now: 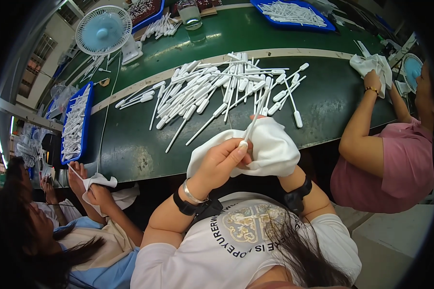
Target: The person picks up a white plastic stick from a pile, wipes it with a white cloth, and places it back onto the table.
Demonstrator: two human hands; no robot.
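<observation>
My left hand (pixel 219 161) is closed, thumb and fingers pinching the lower end of a thin white plastic stick (pixel 251 129). The stick slants up and away from me, past a white cloth (pixel 273 149). Bunched over my right hand (pixel 258 117), the cloth hides most of it; only a bit of finger shows at the cloth's far edge. That hand grips the cloth beside the stick. Just beyond both hands lies a loose pile of white sticks with thick handles (pixel 197 89), many crossing one another on the green table (pixel 144 154).
Blue trays of white sticks stand at the left (pixel 88 120) and far right (pixel 294 28). A white fan (pixel 102 31) and a glass jar (pixel 189 17) are at the back. People sit on both sides, a co-worker's hand (pixel 372 79) at right and another's (pixel 100 195) at left, both with cloths.
</observation>
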